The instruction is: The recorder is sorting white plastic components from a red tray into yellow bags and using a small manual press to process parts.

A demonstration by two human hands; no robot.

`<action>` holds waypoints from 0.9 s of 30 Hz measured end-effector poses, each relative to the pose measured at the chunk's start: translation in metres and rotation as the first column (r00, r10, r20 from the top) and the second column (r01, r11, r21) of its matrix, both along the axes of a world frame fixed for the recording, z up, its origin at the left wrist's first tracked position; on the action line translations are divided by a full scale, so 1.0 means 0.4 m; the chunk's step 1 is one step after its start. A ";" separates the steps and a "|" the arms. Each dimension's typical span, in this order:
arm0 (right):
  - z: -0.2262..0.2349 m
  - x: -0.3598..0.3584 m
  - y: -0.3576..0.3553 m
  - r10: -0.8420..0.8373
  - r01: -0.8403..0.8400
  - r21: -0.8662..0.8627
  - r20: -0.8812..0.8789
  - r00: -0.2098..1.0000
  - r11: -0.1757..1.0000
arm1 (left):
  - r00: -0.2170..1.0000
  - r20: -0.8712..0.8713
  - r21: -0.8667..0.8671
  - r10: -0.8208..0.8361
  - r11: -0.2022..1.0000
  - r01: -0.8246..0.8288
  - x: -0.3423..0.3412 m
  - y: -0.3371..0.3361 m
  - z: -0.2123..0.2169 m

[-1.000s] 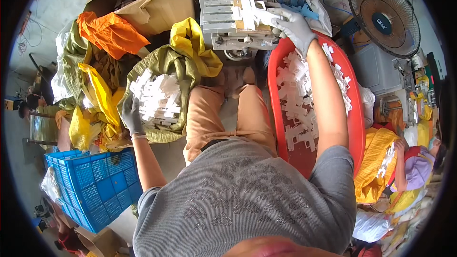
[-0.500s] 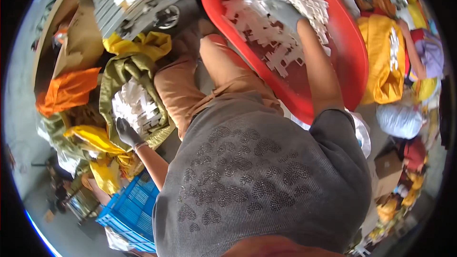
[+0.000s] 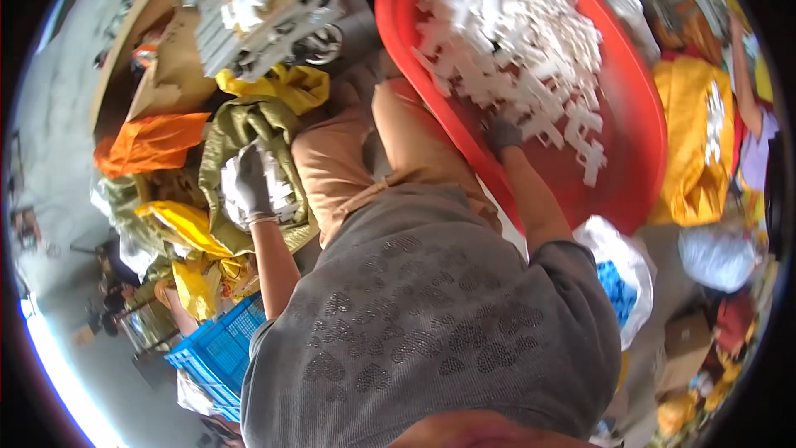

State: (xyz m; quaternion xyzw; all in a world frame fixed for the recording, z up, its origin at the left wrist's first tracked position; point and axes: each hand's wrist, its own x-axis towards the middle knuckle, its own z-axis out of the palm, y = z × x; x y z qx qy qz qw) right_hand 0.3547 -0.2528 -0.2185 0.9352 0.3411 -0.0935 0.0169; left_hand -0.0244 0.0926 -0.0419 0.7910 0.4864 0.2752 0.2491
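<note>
My left hand (image 3: pixel 252 186), in a grey glove, lies over the white plastic pieces (image 3: pixel 283 199) in an olive-green sack (image 3: pixel 217 145) to the left of my legs. Its fingers are blurred, and I cannot tell whether they grip a piece. In a big red tub (image 3: pixel 634 145) at the right, my gloved right hand (image 3: pixel 503 133) is low by the near left wall, touching or close to the edge of a heap of white, angular plastic pieces (image 3: pixel 531 41). Those fingers are dark and smeared, so their grip is unclear.
A grey slatted stool-like stand (image 3: pixel 240 41) bears more white pieces ahead. Cardboard (image 3: pixel 157 66), an orange cloth (image 3: pixel 157 143) and a blue crate (image 3: pixel 217 348) are at left. On the right are a yellow sack (image 3: pixel 684 158), a white bag with blue contents (image 3: pixel 618 286) and another person's arm (image 3: pixel 746 95).
My right hand has drawn back from the heap to the tub's near left side. My left hand has moved from the sack's near left rim onto the pieces inside. The view has shifted.
</note>
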 end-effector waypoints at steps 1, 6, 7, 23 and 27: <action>0.006 0.028 0.025 0.071 -0.076 -0.068 -0.072 0.995 0.995 | 0.999 -0.043 -0.001 0.021 1.000 -0.021 0.002 0.004 -0.005; 0.051 0.107 0.015 0.204 -0.177 0.123 -0.265 0.943 0.977 | 0.995 -0.070 0.003 0.073 0.997 -0.073 -0.025 -0.021 -0.005; 0.007 0.124 -0.019 0.257 -0.237 0.118 -0.192 0.947 0.964 | 0.996 -0.088 -0.007 0.024 1.000 -0.024 -0.003 -0.030 0.006; 0.264 0.115 -0.003 0.266 -0.224 0.251 -0.149 0.952 0.942 | 0.973 0.157 0.374 -0.167 0.922 0.098 0.168 0.018 0.292; -0.065 0.185 -0.151 0.280 0.230 0.693 -0.540 0.794 0.683 | 0.941 0.127 0.516 -0.314 0.831 0.208 0.313 0.060 0.433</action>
